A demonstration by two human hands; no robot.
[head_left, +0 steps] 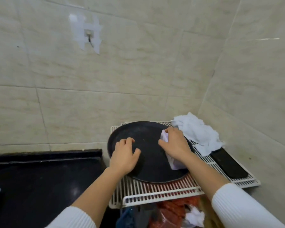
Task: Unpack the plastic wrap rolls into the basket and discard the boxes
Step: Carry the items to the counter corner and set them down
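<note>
A: Where is the right hand (173, 143), and how is it posed?

B: It reaches forward from a white ribbed sleeve (240, 206), palm down, fingers curled over the far end of a pale lilac box (175, 164). The thumb presses the box's near-left side, so the hand is clasped around it.

A: And the box itself?

B: It lies under the palm on the right part of a round black tray (148, 155), its near end projecting toward the wrist.

A: The left hand (124, 156)?

B: Also palm down, fingers loosely bent and spread, thumb out to the right. It rests on the tray's left part, gripping nothing, well to the left of the clasped box.

A: What lies beyond the grip?

B: The tray sits on white wire racks (156, 193). Just behind and to the right of the grasping hand lies a crumpled white cloth (199, 134); nearer, right of the wrist, a flat black slab (227, 163) rests on the rack. Left of both hands is a black countertop (39, 178).
</note>
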